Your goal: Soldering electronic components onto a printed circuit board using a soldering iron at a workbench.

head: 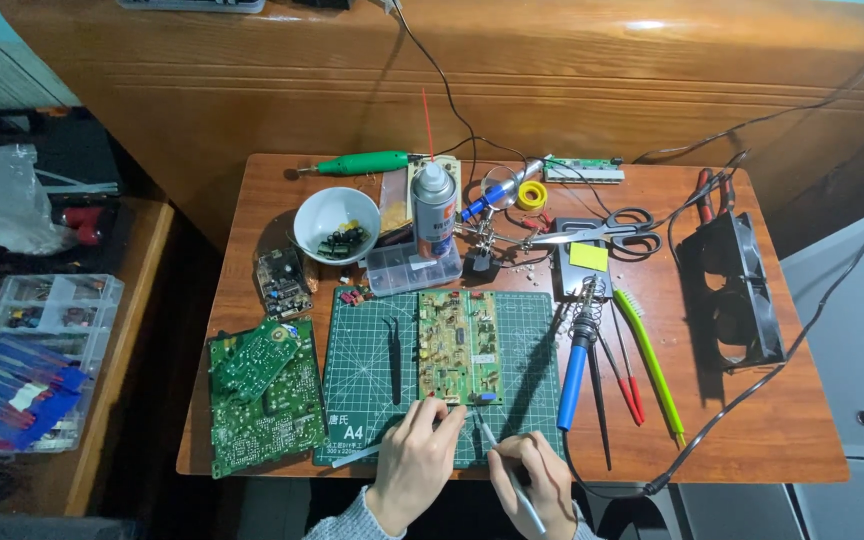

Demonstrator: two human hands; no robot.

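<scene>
- The right hand (542,480) is seen at the near table edge, its fingers closed around a thin silvery tool (500,462) whose tip is aimed at the near end of the tan circuit board (459,347).
- The left hand (415,458) is laid on the green cutting mat (357,395), its fingertips pressed against the board's near edge; nothing is gripped in it.
- The tan circuit board is placed lengthwise on the mat, with black tweezers (393,355) lying just to its left.
- Two green circuit boards (262,395) are stacked left of the mat.
- A blue-handled soldering iron (576,365) is rested right of the mat, beside red screwdrivers (627,385) and a yellow-green brush (649,362).
- Farther back, a white bowl (336,224), a spray can (434,210), scissors (607,232) and a black double fan (730,290) are found.
</scene>
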